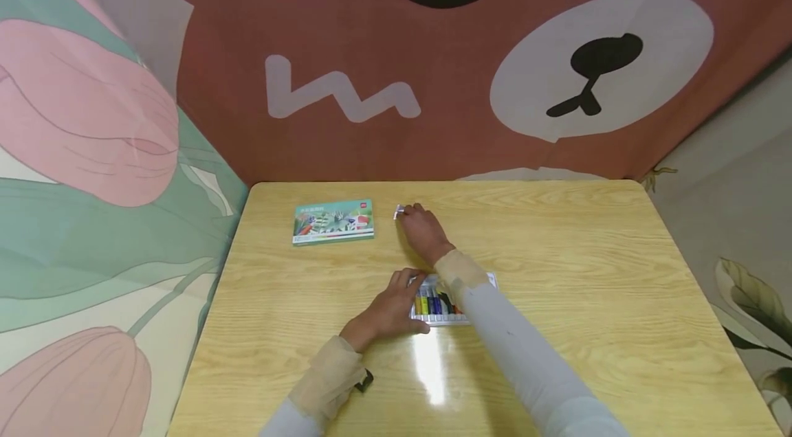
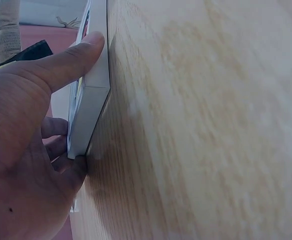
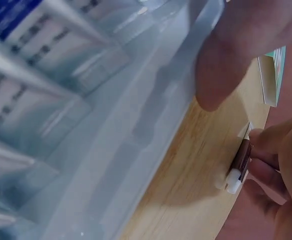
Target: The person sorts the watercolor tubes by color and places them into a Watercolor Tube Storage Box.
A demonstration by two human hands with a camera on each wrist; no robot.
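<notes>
A shallow plastic tray (image 1: 441,319) of paint tubes (image 1: 432,304) lies on the table's middle. My left hand (image 1: 388,308) grips its left end, thumb on the near side and fingers round the other edges; in the left wrist view the thumb presses the tray's white side wall (image 2: 97,70). Beyond the tray, my right hand (image 1: 425,231) pinches a single paint tube (image 1: 399,211). The right wrist view shows this tube (image 3: 241,156) as dark brown with a white cap, close over the table; contact with the wood is hard to tell. My right forearm hides part of the tray.
Left of my right hand, a flat green illustrated paint box (image 1: 334,222) lies near the back of the wooden table (image 1: 588,272). A patterned cloth wall (image 1: 458,141) rises along the back edge, with other printed cloths at both sides.
</notes>
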